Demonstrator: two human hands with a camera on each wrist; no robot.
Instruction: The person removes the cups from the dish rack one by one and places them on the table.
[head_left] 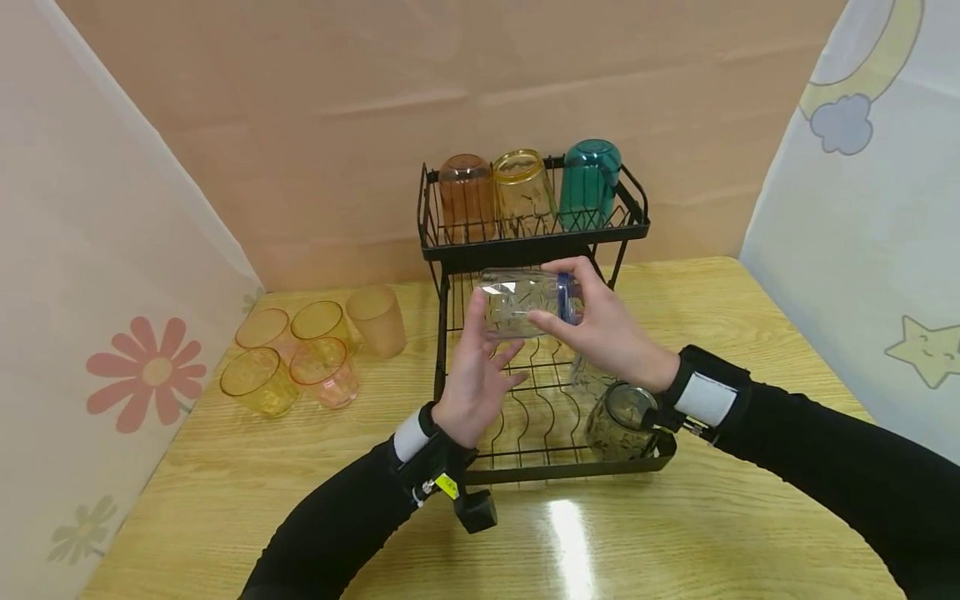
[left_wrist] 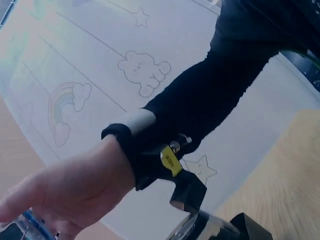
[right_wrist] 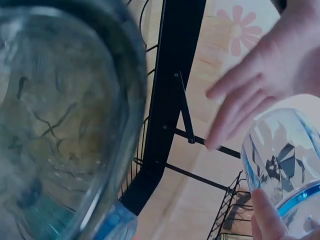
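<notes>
My right hand (head_left: 611, 325) grips a clear glass (head_left: 521, 302) by its blue-rimmed end. The glass is held on its side above the lower tier of a black two-tier dish rack (head_left: 562, 475), blue rim to the right. Close to the glass's other end is my left hand (head_left: 476, 379), thumb up and fingers spread. In the right wrist view the left hand (right_wrist: 265, 80) appears beside the glass (right_wrist: 280, 155), its fingers extended. The left wrist view catches the right hand (left_wrist: 80, 192), with part of the glass at the bottom corner.
Upside down on the upper tier stand an amber-brown glass (head_left: 467, 196), a yellow glass (head_left: 525, 192) and a teal glass (head_left: 590, 183). A grey glass (head_left: 618, 429) and a clear glass (head_left: 591, 379) occupy the lower tier's right side. Several yellow and pink cups (head_left: 324, 371) stand left of the rack.
</notes>
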